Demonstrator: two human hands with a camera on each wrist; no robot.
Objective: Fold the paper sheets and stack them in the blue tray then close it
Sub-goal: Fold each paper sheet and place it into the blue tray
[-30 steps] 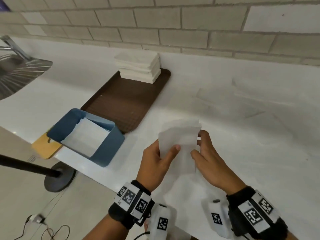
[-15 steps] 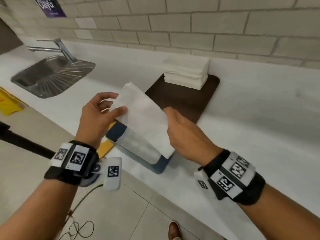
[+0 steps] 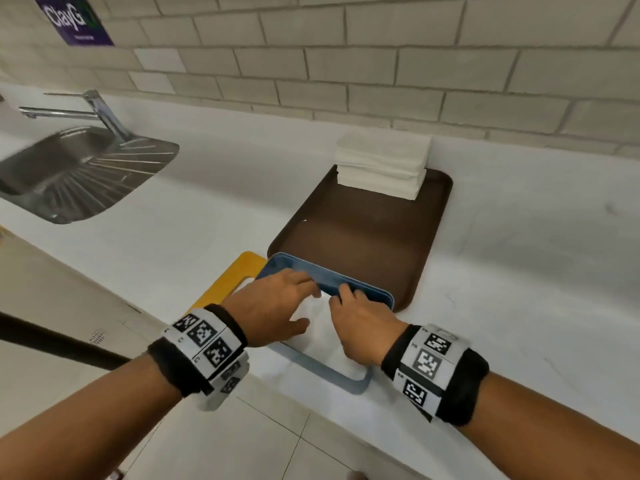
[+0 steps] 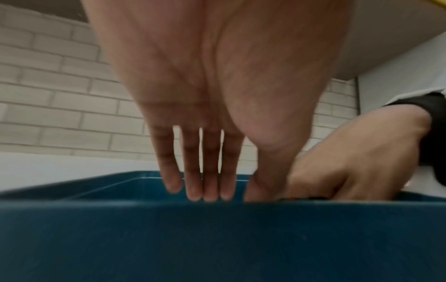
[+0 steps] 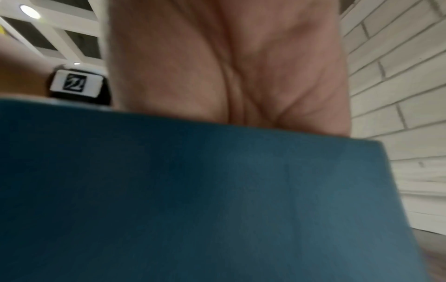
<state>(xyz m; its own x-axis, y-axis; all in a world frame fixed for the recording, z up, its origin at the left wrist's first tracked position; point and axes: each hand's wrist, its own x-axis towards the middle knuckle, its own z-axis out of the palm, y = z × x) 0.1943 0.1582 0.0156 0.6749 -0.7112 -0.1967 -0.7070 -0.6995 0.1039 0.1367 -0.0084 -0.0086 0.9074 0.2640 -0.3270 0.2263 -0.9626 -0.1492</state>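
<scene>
The blue tray (image 3: 346,383) sits at the counter's front edge with folded white paper (image 3: 329,336) lying inside. Both hands reach into it. My left hand (image 3: 304,301) lies flat on the paper, fingers straight and together, as the left wrist view shows (image 4: 210,190). My right hand (image 3: 346,301) presses the paper beside it with bent fingers, tips down near the far wall; it also shows in the left wrist view (image 4: 350,162). In the right wrist view the tray wall (image 5: 193,190) hides the fingers below the palm (image 5: 229,76). A stack of unfolded sheets (image 3: 382,164) waits behind.
The stack stands on a brown tray (image 3: 363,244) just behind the blue one. A yellow board (image 3: 235,275) lies at the blue tray's left. A steel sink (image 3: 69,174) with faucet (image 3: 100,112) is far left. A black pole (image 3: 52,344) crosses below the counter.
The folded sheet, held up over the counter a second ago, was carried left over the blue tray and now lies inside. Both hands came down with it and press on it.
</scene>
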